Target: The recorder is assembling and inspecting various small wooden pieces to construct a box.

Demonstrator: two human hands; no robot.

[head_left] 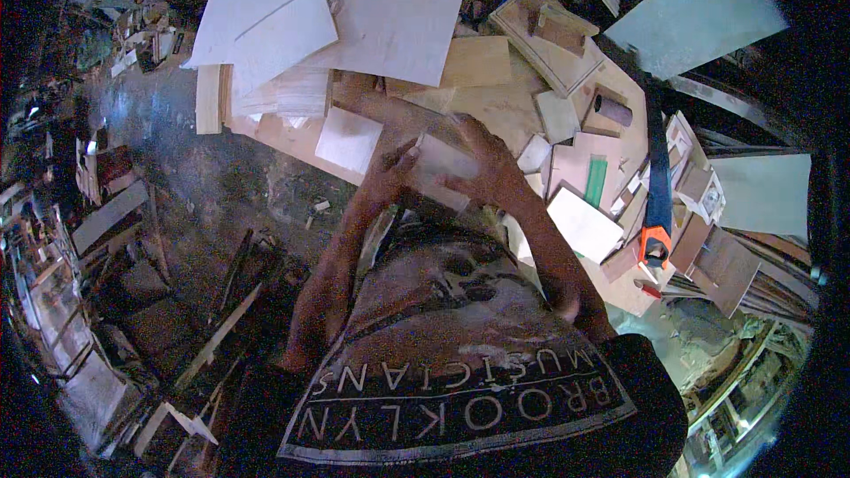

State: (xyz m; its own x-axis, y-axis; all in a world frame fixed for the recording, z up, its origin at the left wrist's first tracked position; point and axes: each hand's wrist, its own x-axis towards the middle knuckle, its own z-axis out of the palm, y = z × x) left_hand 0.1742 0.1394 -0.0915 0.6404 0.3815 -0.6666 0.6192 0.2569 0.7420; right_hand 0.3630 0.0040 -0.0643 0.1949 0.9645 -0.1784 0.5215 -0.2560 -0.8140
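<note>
Close to my body at the bench's near edge, a small pale rectangular board (pixel 445 158) lies between my two hands. My left hand (pixel 390 175) grips its left side, with the fingertips over the edge. On the other side my right hand (pixel 491 166) holds the board, the thumb across its face and the fingers curled at the far corner. A longer brown wooden strip (pixel 376 110) lies just beyond. Left of my left hand is a whitish square piece (pixel 348 139). What the fingers do underneath is hidden.
A large pale sheet (pixel 390 13) covers the bench's far left. To the right are a handsaw (pixel 655 239) with an orange handle, a green strip (pixel 596 180), a dark cylinder (pixel 613 109), a white panel (pixel 584 223) and scattered offcuts. Scrap wood litters the floor at left.
</note>
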